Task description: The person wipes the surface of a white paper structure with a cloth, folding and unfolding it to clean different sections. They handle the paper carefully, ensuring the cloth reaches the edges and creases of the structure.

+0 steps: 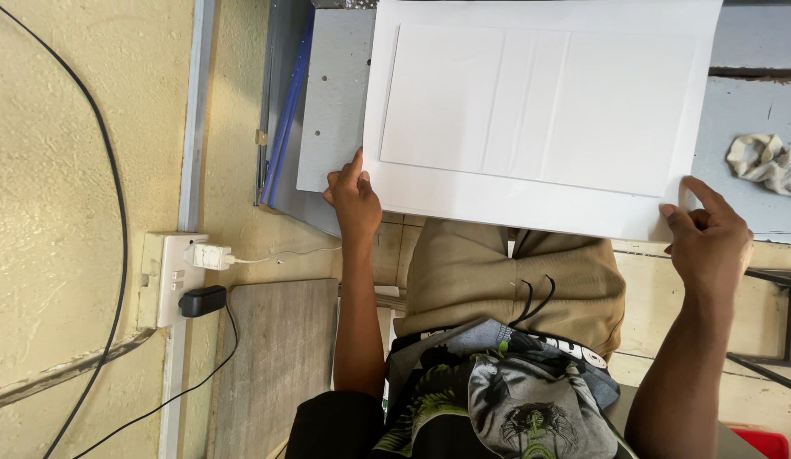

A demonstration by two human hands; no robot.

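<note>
Head view looks down on a grey bench whose near edge runs across the frame, with a big white sheet lying flat on it and jutting slightly past that edge toward the person's lap. The sheet's long axis runs side to side, parallel to the bench edge, and a raised or creased rectangle with a few fold lines shows inside its border. Both hands meet it at its near long edge, one at each end, so the sheet lies straight ahead of the fingers and away from the body. The left hand sits at the near left corner, fingers curled and close together against the sheet's edge, thumb pointing up along the side. The right hand is at the near right corner, fingers pinching the corner, index lifted and slightly spread. Neither hand is clearly nearer; they are evenly spaced across the width. A crumpled rag lies on the bench just beyond the right hand. On the wall to the left, a socket carries two plugs.
</note>
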